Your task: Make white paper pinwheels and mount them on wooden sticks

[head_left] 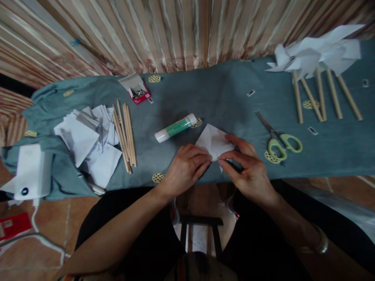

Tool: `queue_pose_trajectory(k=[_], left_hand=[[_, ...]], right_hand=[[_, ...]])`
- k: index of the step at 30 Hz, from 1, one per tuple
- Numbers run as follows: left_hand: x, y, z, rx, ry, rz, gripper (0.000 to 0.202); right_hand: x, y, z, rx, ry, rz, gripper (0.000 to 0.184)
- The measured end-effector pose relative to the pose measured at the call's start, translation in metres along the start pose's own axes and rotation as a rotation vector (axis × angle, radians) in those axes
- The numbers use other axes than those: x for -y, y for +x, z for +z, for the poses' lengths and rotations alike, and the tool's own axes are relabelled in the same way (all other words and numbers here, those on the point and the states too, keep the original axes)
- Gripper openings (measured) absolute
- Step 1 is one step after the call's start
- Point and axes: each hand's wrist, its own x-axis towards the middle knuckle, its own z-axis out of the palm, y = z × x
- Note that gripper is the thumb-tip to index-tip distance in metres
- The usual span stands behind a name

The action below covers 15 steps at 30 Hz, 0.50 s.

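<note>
A small white paper square (213,139), turned corner up, lies at the front edge of the cloth between my hands. My left hand (187,166) pinches its lower left side. At the lower right edge, the thumb and fingers of my right hand (246,164) close on the paper near a corner. A glue stick (175,127) with a green label rests just beyond my left hand. Scissors (279,142) with light green handles lie to the right of my right hand, blades slightly apart.
A paper pile (84,136) and several wooden sticks (124,134) lie left. An opened red box (137,91) holds small metal pins. Paper pinwheels (319,54) on sticks lie far right. A white device (33,169) with a cable sits at the left edge; a curtain (175,35) hangs behind.
</note>
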Motion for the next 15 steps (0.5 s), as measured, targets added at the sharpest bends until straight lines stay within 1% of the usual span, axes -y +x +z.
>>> queue_pose_trajectory(k=[6, 13, 15], left_hand=[[0.0005, -0.0002, 0.0009, -0.006, 0.026, -0.032, 0.019], [0.0001, -0.0019, -0.0007, 0.031, 0.111, 0.069, 0.020], [0.0001, -0.0015, -0.0010, 0.027, 0.121, 0.074, 0.020]], right_hand=[[0.0046, 0.0039, 0.0046, -0.038, -0.012, 0.021, 0.006], [0.0044, 0.0043, 0.0080, -0.044, -0.047, 0.044, 0.006], [0.0047, 0.0044, 0.0085, -0.043, -0.055, 0.049, 0.007]])
